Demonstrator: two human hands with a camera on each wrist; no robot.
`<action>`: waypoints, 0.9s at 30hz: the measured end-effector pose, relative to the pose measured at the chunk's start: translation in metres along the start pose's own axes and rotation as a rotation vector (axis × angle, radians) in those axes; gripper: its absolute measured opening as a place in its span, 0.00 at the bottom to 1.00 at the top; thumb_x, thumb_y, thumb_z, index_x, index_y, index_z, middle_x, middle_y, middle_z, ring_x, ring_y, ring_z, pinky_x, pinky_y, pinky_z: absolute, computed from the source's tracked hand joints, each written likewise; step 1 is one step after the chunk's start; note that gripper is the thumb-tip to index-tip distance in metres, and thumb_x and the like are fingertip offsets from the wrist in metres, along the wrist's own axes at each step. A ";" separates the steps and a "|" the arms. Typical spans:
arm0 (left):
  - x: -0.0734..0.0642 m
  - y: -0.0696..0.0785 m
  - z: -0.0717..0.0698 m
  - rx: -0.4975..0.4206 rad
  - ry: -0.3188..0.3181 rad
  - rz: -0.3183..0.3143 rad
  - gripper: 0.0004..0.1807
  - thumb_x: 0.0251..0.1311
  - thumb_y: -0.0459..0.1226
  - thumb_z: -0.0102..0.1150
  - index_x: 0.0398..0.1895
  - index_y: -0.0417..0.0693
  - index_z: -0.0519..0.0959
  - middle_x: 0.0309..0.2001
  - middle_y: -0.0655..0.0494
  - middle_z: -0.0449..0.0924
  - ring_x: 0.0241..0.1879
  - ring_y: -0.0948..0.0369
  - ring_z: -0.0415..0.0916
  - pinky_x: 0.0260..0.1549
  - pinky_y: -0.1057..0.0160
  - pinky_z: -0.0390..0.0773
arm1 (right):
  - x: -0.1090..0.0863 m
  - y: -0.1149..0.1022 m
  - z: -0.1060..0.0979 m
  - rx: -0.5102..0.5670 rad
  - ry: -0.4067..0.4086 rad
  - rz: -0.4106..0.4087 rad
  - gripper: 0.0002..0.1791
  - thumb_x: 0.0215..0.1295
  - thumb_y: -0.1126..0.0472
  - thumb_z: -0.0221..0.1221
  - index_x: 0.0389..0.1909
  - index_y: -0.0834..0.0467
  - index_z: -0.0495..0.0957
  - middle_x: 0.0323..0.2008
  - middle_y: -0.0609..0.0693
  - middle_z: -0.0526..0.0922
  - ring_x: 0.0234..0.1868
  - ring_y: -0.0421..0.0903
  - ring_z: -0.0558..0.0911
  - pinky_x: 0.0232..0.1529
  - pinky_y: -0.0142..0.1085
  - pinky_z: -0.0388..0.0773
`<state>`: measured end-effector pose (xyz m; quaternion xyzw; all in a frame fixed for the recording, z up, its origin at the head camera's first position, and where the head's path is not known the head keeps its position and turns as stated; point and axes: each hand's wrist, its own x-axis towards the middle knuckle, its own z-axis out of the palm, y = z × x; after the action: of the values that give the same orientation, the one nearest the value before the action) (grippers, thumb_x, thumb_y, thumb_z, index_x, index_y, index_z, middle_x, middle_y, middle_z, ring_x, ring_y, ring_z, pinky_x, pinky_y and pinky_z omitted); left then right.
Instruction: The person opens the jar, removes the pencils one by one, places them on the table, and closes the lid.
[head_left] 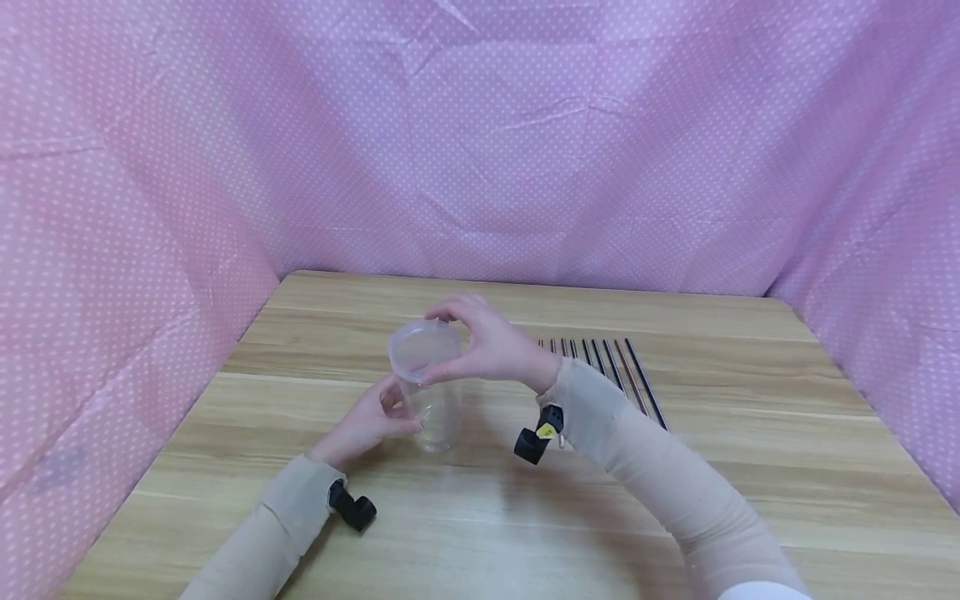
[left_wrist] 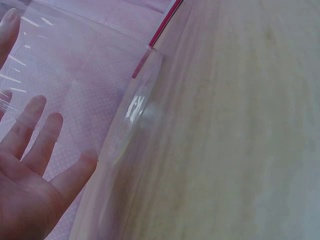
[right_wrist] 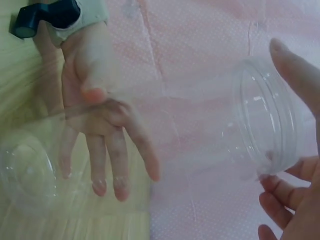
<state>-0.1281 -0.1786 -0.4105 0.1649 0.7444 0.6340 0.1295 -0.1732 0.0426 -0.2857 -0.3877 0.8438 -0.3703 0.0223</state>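
Observation:
A tall clear plastic cup point(head_left: 438, 412) stands upright, its base at the tabletop, left of the middle of the table. My left hand point(head_left: 372, 425) holds its lower side, thumb in front and fingers spread behind the see-through wall. From above, my right hand point(head_left: 495, 343) grips the rim between thumb and fingers. Seen from the right wrist, the cup's rim point(right_wrist: 272, 120) sits between that thumb and the fingertips, and the left hand point(right_wrist: 107, 125) shows through the wall.
Several thin dark and reddish metal straws point(head_left: 647, 383) lie side by side to the right, partly hidden by my right arm. The wooden table point(head_left: 750, 467) ends at pink dotted cloth point(head_left: 555, 150) hanging behind and at both sides.

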 end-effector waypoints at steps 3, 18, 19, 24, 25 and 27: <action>0.000 0.000 0.000 0.005 -0.003 -0.003 0.46 0.49 0.29 0.66 0.71 0.42 0.54 0.71 0.39 0.56 0.70 0.43 0.52 0.67 0.41 0.57 | -0.002 0.001 0.003 0.016 0.001 -0.007 0.43 0.39 0.52 0.76 0.59 0.60 0.70 0.54 0.53 0.75 0.58 0.49 0.66 0.61 0.47 0.67; 0.001 0.001 0.001 -0.005 -0.002 0.003 0.45 0.48 0.30 0.67 0.70 0.40 0.55 0.68 0.37 0.60 0.69 0.42 0.53 0.67 0.42 0.56 | -0.009 0.023 0.003 0.455 -0.124 -0.133 0.36 0.60 0.59 0.57 0.69 0.64 0.58 0.68 0.61 0.59 0.69 0.53 0.57 0.71 0.53 0.55; 0.002 0.001 0.001 -0.002 -0.002 0.005 0.45 0.48 0.30 0.67 0.70 0.40 0.55 0.68 0.37 0.60 0.69 0.42 0.53 0.67 0.42 0.56 | -0.010 0.024 0.004 0.459 -0.121 -0.134 0.37 0.59 0.59 0.57 0.69 0.64 0.58 0.69 0.60 0.59 0.69 0.53 0.57 0.70 0.52 0.55; 0.002 -0.001 0.000 0.006 -0.002 0.002 0.45 0.48 0.30 0.67 0.70 0.40 0.55 0.68 0.38 0.60 0.69 0.42 0.53 0.67 0.42 0.57 | -0.012 0.026 0.006 0.400 -0.073 -0.107 0.35 0.58 0.62 0.59 0.68 0.62 0.61 0.67 0.57 0.63 0.65 0.51 0.63 0.67 0.50 0.62; 0.001 -0.001 0.000 0.006 -0.001 0.000 0.46 0.48 0.30 0.67 0.70 0.41 0.55 0.69 0.38 0.60 0.69 0.42 0.53 0.67 0.42 0.57 | -0.013 0.026 0.007 0.372 -0.056 -0.091 0.35 0.58 0.62 0.60 0.67 0.61 0.62 0.66 0.55 0.65 0.64 0.50 0.64 0.66 0.50 0.63; 0.000 -0.001 -0.001 0.014 0.001 -0.007 0.46 0.47 0.30 0.67 0.71 0.42 0.55 0.69 0.40 0.60 0.70 0.43 0.53 0.67 0.42 0.56 | -0.014 0.024 0.009 0.318 -0.012 -0.058 0.35 0.56 0.62 0.63 0.66 0.59 0.65 0.65 0.53 0.68 0.63 0.49 0.66 0.65 0.51 0.65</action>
<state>-0.1288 -0.1792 -0.4117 0.1630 0.7493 0.6285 0.1303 -0.1754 0.0566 -0.3110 -0.4056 0.7629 -0.4974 0.0777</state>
